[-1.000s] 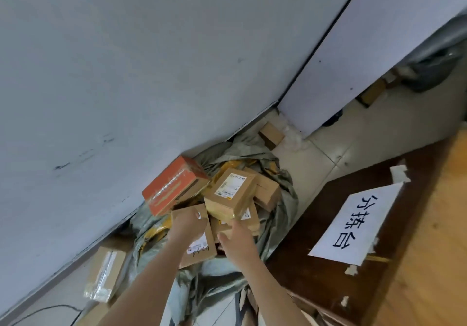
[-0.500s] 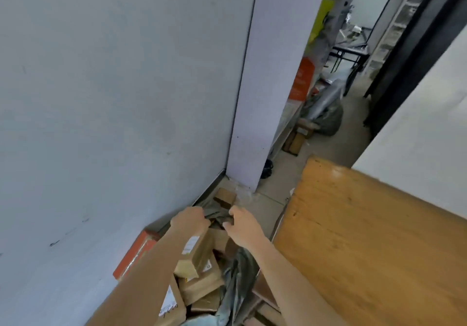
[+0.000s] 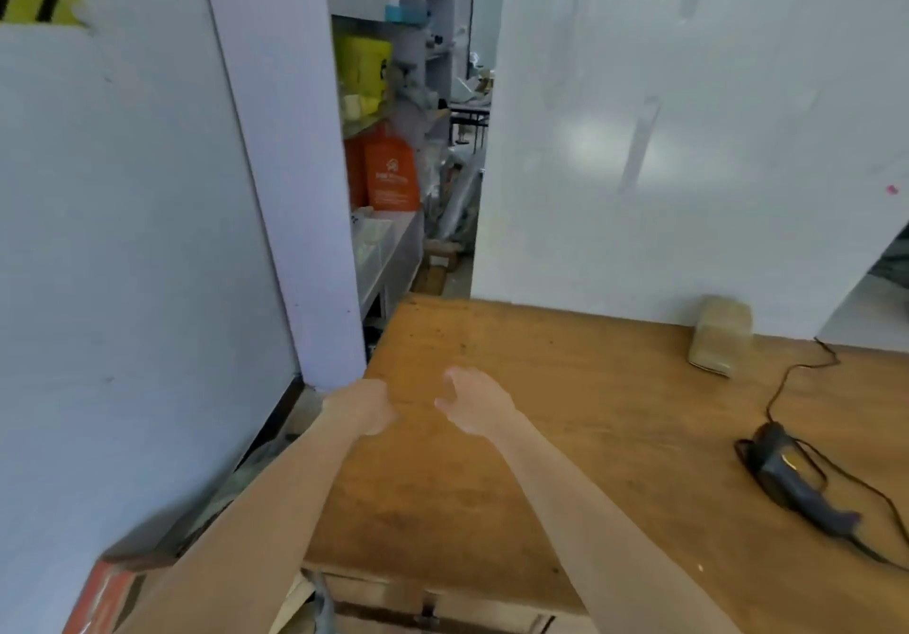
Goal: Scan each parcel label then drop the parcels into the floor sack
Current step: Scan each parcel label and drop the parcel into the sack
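Only a corner of an orange parcel (image 3: 101, 599) shows, cut off at the bottom left. The grey floor sack (image 3: 236, 481) beside it is a blurred sliver, mostly hidden by the left forearm. The left hand (image 3: 363, 407) and right hand (image 3: 476, 403) hover empty at centre, fingers loosely curled, over the wooden table (image 3: 615, 436). Half a second ago both were down at the sack. A barcode scanner (image 3: 792, 478) lies at the right

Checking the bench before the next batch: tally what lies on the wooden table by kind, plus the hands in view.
Corded scanner: 1
Beige block by the wall: 1
Hands, both holding nothing: 2, the left hand and the right hand
Total: 4
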### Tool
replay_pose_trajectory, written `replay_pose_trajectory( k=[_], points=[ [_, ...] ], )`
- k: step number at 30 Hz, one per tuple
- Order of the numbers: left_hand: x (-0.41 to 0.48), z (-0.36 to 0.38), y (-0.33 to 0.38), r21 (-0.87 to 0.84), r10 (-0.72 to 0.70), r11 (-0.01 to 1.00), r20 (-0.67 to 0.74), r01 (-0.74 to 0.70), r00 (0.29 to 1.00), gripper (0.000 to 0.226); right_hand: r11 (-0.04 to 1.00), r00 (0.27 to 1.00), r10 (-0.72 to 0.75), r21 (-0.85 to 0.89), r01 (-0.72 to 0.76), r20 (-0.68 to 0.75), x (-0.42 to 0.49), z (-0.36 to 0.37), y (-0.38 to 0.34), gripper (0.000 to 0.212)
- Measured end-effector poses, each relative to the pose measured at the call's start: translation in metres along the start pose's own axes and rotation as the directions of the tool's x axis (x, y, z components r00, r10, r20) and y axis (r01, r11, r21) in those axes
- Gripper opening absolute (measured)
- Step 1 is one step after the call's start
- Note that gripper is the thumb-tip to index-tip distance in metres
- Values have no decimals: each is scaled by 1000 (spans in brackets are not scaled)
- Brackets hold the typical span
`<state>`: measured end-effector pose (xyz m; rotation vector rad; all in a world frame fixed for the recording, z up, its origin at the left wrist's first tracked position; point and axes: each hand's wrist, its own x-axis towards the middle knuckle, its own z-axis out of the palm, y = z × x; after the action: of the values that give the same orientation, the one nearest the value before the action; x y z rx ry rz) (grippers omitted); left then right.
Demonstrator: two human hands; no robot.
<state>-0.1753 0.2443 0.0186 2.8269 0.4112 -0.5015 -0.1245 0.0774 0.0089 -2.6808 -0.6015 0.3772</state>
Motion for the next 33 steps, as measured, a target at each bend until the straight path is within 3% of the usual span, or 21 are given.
replay_pose_trajectory(
  k=[4, 8, 16, 21, 25, 33],
  points=[
    [31, 0, 93, -66, 239, 969, 28, -236, 971, 28, 990, 989, 139, -30, -140, -44, -12, -43, 83, 48],
    [70, -8, 189, 1, 325, 945, 76, -326, 943, 54, 955, 952, 291, -19, -295, -97, -26, -84, 160, 44],
    [116, 3, 347, 87, 562, 816, 113, -572, 819, 49, 862, 841, 503, 41, -505, -199, -61, -148, 285, 38],
    [133, 25, 412, 78, 584, 797, 159, -599, 796, 33, 818, 800, 571, 48, -573, -182, -67, -167, 356, 38],
    [149, 47, 469, 38, 567, 814, 165, -580, 807, 52, 815, 802, 577, 48, -577, -156, -63, -180, 419, 41],
    [189, 79, 608, -1, 443, 896, 61, -444, 894, 60, 859, 852, 511, 50, -509, -115, -48, -212, 542, 39]
  ],
)
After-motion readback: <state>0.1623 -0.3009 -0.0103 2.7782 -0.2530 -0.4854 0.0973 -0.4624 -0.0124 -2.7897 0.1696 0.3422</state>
